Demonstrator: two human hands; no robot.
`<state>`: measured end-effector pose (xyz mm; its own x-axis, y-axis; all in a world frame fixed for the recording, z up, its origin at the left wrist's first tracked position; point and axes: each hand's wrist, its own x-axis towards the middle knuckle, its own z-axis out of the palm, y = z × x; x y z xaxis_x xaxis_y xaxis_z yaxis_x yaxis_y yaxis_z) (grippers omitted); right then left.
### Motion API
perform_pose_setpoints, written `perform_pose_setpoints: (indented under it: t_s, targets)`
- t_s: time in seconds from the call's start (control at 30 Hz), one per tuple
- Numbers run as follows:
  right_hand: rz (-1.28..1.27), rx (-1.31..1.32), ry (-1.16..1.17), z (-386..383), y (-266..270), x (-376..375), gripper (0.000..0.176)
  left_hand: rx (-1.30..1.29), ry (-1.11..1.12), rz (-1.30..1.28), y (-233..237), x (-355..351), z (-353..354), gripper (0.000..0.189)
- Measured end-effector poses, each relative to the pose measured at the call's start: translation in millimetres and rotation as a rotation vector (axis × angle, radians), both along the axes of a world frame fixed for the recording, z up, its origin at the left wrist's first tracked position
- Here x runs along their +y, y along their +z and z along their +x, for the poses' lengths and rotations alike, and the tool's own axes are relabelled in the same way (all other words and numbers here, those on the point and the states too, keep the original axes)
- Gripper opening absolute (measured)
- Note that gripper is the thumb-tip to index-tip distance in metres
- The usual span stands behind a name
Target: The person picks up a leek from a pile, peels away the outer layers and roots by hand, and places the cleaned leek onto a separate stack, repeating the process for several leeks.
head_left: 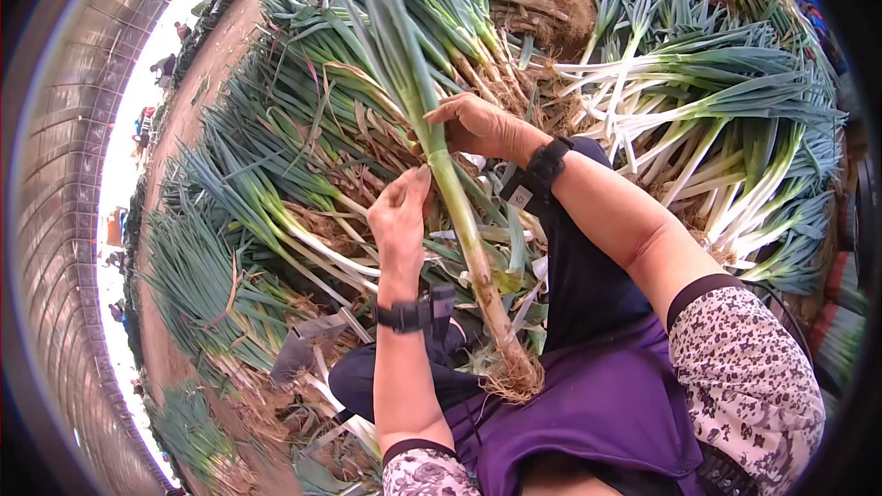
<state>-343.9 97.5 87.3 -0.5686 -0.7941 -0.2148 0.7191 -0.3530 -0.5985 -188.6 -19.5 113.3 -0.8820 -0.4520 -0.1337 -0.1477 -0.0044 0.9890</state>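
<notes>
One leek stands aslant above the lap, leaves uppermost, its root tuft low against the purple cloth. The right hand grips the stem from behind, thumb in front, where the green leaves begin to part; the left hand has its fingertips drawn together at the stem's edge, just below. Good handling here probably calls for a firm but light right grip, since a hard squeeze could crease the shaft; the left fingertips would do best to take only the outermost layer, close to the stem, and draw along its length, not across it. The root end needs the support of the lap so that the long stem does not flex. Around it, untrimmed leeks lie toward the left edge of the ground, and pale-stemmed leeks toward its right. Whether the left fingertips pinch a strip or merely touch the stem cannot be told. The right palm is hidden, the leaf tips meet the upper border, and a flat grey piece beside the knee is too partly covered to identify.
</notes>
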Motion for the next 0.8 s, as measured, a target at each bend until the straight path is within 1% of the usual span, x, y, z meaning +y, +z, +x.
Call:
perform_pose_setpoints:
  t_s: [0.03,0.07,0.1,0.13,0.17,0.23,0.27,0.3,0.37,0.4,0.43,0.5,0.57,0.67,0.73,0.77,0.8]
  targets:
    - [-0.002,-0.002,-0.003,-2,-3,0,0.027,0.066,-0.027,0.169,-7,1,-12,0.031]
    - [-0.040,0.083,0.001,-3,-7,-2,0.028,0.063,-0.031,0.166,-14,0,-18,0.031]
    - [-0.080,0.166,0.004,-1,-4,-3,0.030,0.080,0.035,0.074,-17,1,-23,0.026]
    - [-0.017,0.180,0.003,-1,-1,-2,0.037,0.096,0.098,-0.020,-20,1,-26,0.021]
    - [-0.023,0.169,-0.005,-1,3,-3,0.037,0.085,0.090,-0.027,-23,-1,-28,0.021]
    - [0.141,0.304,-0.078,0,2,-5,0.046,0.044,0.097,-0.083,-28,-7,-28,0.021]
    - [0.134,0.320,-0.074,-1,-1,-8,0.051,0.030,0.035,-0.051,-33,-16,-28,0.018]
    - [0.130,0.309,-0.077,-2,-1,-9,0.051,0.020,0.031,-0.056,-31,-17,-28,0.018]
    - [0.126,0.318,-0.112,-3,0,-11,0.050,0.083,-0.045,0.308,-28,-18,-28,0.015]
    - [0.142,0.286,-0.134,-1,2,-12,0.050,0.050,-0.053,0.358,-24,-17,-27,0.015]
    - [0.138,0.282,-0.141,-1,4,-11,0.050,0.046,-0.059,0.352,-24,-18,-27,0.015]
    - [0.139,0.294,-0.110,-1,6,-9,0.060,0.072,-0.043,0.285,-23,-16,-26,0.016]
    - [0.108,0.263,-0.121,1,6,-11,0.056,0.082,-0.048,0.300,-19,-12,-25,0.017]
    - [0.078,0.297,-0.067,4,8,-11,0.053,0.088,-0.013,0.306,-22,-10,-25,0.018]
    - [0.160,0.361,-0.092,3,10,-11,0.052,0.128,-0.018,0.169,-21,-7,-25,0.018]
    - [0.161,0.359,-0.093,3,10,-12,0.052,0.127,-0.018,0.170,-20,-7,-24,0.018]
    - [0.181,0.361,-0.075,2,9,-14,0.049,0.127,-0.024,-0.216,-18,-6,-24,0.018]
